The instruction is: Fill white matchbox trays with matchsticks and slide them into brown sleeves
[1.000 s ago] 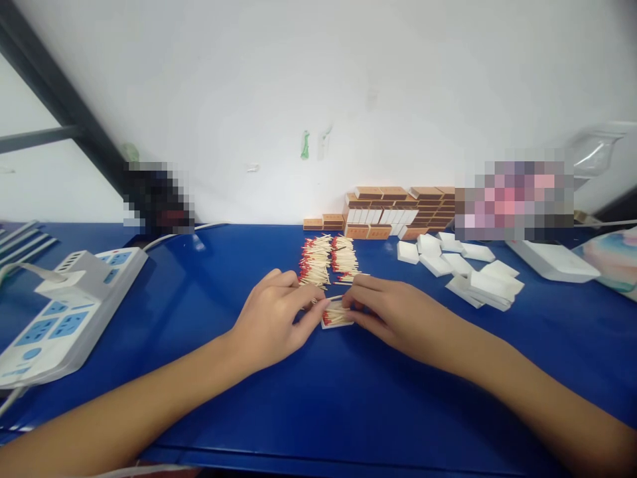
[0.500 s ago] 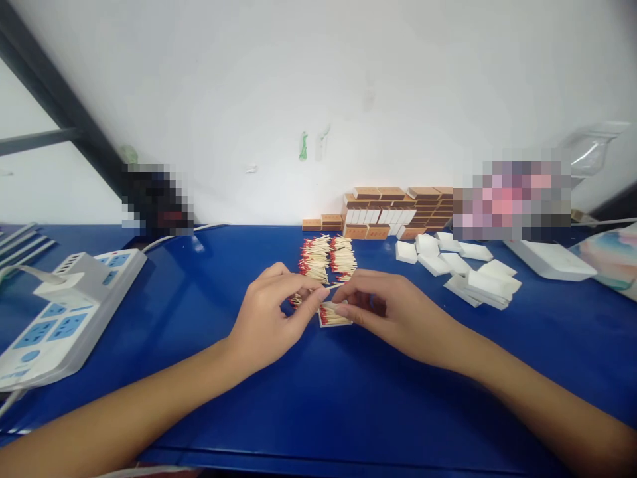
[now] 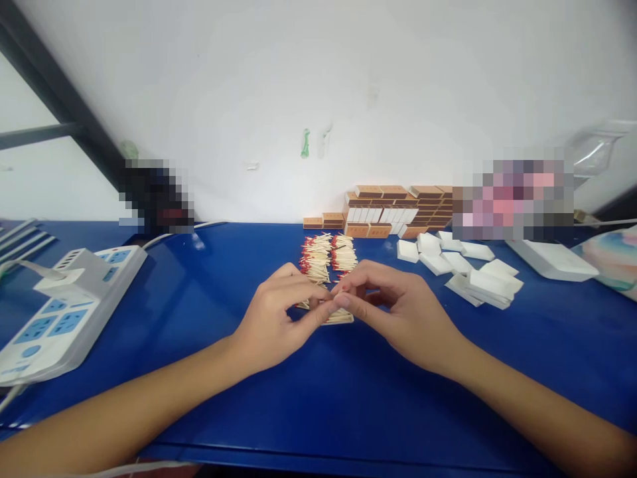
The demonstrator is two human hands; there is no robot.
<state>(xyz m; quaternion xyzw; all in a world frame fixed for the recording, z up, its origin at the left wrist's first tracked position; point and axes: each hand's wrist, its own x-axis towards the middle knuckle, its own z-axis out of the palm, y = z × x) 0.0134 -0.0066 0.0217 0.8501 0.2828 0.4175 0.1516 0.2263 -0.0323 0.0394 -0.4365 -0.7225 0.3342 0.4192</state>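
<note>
Right hand (image 3: 408, 309): grip pinched on 1 match (image 3: 344, 287), red head showing. Left hand (image 3: 276, 315): fingertips meet the right's; what its grip has, cannot tell. Below: 1 part-hidden tray (image 3: 339, 322), matches inside. Far: 2 match piles (image 3: 315, 257), stacked boxes (image 3: 430, 216); printing illegible. Right: roughly 10 white trays (image 3: 490, 284).

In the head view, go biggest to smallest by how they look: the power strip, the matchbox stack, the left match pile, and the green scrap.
1. power strip, though its nearness enlarges it
2. matchbox stack
3. left match pile, judged by its visible part
4. green scrap
</note>
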